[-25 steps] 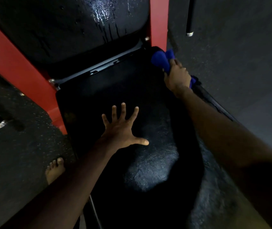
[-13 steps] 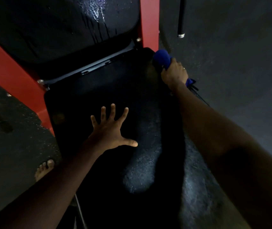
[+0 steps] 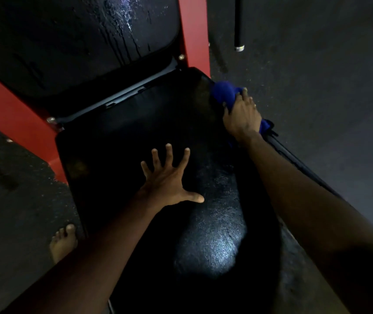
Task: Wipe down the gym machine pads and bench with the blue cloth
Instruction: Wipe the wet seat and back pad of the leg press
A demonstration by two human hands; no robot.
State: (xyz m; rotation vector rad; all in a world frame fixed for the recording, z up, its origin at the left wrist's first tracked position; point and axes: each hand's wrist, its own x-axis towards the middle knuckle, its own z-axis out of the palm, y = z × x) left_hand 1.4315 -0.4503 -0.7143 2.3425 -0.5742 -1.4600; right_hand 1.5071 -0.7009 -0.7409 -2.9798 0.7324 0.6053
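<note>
While red frame (image 3: 194, 30) flanks it, right hand (image 3: 242, 116) grips blue cloth (image 3: 223, 92).

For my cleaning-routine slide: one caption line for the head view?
Right hand presses a bunched blue cloth on the black padded seat's right edge; left hand splayed mid-seat.

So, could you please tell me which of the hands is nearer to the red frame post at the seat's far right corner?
Right. The right hand grips the blue cloth just below that red post; the left hand lies spread mid-seat, farther off.
</note>
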